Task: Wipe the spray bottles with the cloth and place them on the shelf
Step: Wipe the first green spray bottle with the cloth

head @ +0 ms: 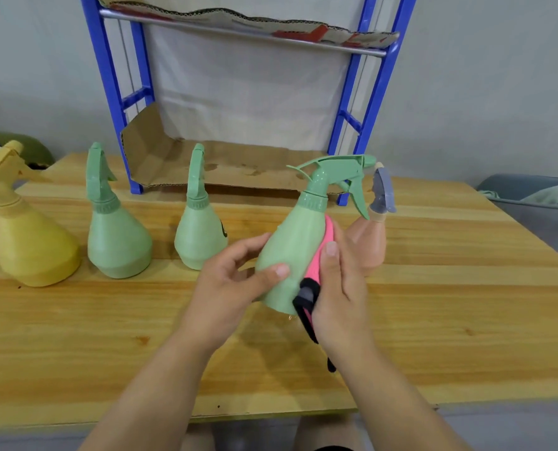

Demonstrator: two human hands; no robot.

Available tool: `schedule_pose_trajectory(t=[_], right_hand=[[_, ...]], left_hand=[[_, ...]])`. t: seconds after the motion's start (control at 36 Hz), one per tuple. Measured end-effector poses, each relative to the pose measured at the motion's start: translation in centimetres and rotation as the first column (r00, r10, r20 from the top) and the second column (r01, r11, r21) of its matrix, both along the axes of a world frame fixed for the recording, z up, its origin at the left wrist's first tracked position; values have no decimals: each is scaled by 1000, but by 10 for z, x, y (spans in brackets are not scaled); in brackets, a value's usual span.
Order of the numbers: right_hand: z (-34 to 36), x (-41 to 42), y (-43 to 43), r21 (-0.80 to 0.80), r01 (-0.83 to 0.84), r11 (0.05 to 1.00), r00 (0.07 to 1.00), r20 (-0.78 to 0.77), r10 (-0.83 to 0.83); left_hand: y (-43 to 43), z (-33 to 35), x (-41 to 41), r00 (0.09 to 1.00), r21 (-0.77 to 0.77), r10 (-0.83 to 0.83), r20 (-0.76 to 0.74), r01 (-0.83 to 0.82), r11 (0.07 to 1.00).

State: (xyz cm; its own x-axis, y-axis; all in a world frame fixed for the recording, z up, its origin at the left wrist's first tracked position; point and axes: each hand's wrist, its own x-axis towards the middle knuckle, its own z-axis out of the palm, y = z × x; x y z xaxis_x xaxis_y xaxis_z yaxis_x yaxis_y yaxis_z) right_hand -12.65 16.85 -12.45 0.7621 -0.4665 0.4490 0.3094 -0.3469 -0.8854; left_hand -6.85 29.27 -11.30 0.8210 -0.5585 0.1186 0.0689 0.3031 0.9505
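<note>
Left hand point(235, 281) grips a green spray bottle point(295, 252), tilted above the wooden table point(433, 304), while the right hand point(339, 288) presses a pink cloth point(316, 265) (black trim) against its side; the blue shelf point(368, 102) stands just behind

Two bare forearms are shown, ending in the left hand point(228, 288) and right hand point(339, 288). No sleeves, rings or watch are worn. Fingernails are cut short and unpainted. Bare knees are seen at the lower edge.
</note>
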Motion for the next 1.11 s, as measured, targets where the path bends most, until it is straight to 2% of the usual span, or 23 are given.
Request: schedule_pose_trajectory(t=[0.08,0.19,0.28,0.36,0.5,0.58,0.64,0.78,0.81,0.89,0.97,1.06,1.11], right_hand=[[7,0,-1,-48,10,999,999,43,-8],[12,-2,-7,-103,-60,993,991,116,71],[16,-3,-12,11,-112,994,990,84,111],[21,-5,-18,191,-128,973,992,42,122],[15,-4,-17,345,-75,936,997,15,75],[11,0,-9,281,22,959,1000,1,-24],[11,0,-6,227,40,973,998,29,-48],[19,-8,-8,101,-15,995,993,121,3],[19,-10,-12,125,-33,992,991,134,16],[20,-10,-17,368,-133,920,987,132,91],[22,-10,-15,474,-107,874,991,120,56],[16,-9,-14,464,-35,885,994,107,-17],[14,-8,-14,352,25,936,991,116,-70]], left_hand=[[-1,1,0,1000,-18,-6,15,6,1000],[-1,6,2,1000,-80,-3,27,5,997],[-1,8,2,999,-113,-28,30,32,993],[-4,13,-1,1000,-93,-11,-3,11,996],[-10,19,-3,999,61,-39,32,37,997],[-10,18,0,992,181,-64,113,43,982],[-10,17,-1,988,201,-66,137,37,979],[-9,14,-3,1000,71,-19,8,18,997],[-9,14,-3,1000,47,-23,-13,24,999],[-10,17,-5,995,-4,-72,-70,72,997],[-11,20,-5,991,15,-97,-96,99,995],[-14,20,-5,993,56,-100,-57,103,993],[-17,19,-7,997,41,-62,-41,64,997]])
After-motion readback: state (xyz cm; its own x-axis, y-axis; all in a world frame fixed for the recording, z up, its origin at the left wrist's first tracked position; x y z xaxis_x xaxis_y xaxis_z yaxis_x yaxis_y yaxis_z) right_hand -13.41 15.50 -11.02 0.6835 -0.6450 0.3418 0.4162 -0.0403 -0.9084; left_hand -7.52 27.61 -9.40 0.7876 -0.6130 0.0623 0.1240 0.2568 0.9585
